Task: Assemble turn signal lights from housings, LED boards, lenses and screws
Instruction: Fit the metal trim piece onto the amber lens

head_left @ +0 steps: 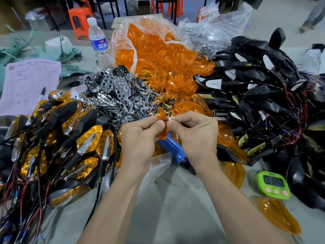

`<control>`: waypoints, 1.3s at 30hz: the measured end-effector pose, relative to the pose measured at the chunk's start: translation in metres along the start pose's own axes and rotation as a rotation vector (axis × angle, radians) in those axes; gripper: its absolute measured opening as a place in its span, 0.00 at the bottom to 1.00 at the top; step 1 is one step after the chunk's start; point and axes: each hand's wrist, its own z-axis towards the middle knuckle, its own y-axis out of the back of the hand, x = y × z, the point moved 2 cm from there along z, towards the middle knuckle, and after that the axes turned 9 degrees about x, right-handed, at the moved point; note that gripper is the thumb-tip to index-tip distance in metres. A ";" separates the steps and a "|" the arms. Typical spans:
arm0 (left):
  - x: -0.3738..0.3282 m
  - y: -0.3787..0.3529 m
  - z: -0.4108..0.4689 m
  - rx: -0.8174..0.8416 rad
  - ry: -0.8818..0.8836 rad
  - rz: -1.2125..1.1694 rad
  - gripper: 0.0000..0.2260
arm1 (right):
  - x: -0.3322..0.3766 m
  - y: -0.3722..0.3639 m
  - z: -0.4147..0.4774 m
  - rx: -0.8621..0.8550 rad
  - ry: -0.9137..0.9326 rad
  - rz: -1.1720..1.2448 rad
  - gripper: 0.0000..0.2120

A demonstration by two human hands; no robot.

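1 orange lens (161, 117) pinched btwn L hand (139, 138) & R hand (195, 136); 1 green timer (273, 184) at R.

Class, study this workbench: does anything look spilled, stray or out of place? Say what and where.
Orange lenses spill out of the open plastic bag, and one stray lens lies apart at the front right, near the green timer.

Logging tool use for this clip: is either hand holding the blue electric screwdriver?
No: the blue screwdriver lies on the table below, while the left hand and right hand both grip an orange lens.
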 end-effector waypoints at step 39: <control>0.008 -0.013 0.007 0.059 0.263 -0.438 0.12 | -0.011 0.006 -0.021 0.099 -0.307 0.350 0.16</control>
